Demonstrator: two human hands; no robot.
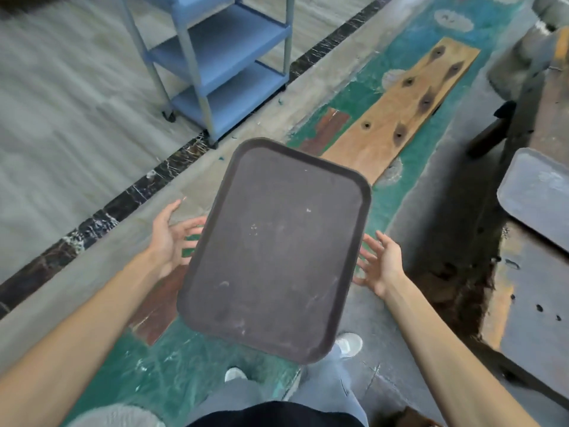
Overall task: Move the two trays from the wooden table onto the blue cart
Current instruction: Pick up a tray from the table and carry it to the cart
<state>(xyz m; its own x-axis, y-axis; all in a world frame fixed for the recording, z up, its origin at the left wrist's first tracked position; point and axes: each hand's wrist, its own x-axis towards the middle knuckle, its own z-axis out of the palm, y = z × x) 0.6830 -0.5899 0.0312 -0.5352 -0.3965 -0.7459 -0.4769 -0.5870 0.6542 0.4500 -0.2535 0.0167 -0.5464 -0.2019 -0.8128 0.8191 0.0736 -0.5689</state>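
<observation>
I hold a dark brown rectangular tray (274,251) in the air at waist height, tilted slightly, over the floor. My left hand (171,238) supports its left long edge with spread fingers reaching under it. On the right long edge, my right hand (383,263) does the same. A second, grey tray (538,195) lies on the worn wooden table (535,306) at the right edge of view. The blue cart (221,57), with several bare shelves, stands ahead and to the left, about a step beyond the brown tray.
A wooden plank with dark knots (400,115) lies on the green painted floor strip ahead. A black marble band (129,192) crosses the floor diagonally in front of the cart. My shoes (349,343) show below the tray. Dark furniture legs (489,134) stand by the table.
</observation>
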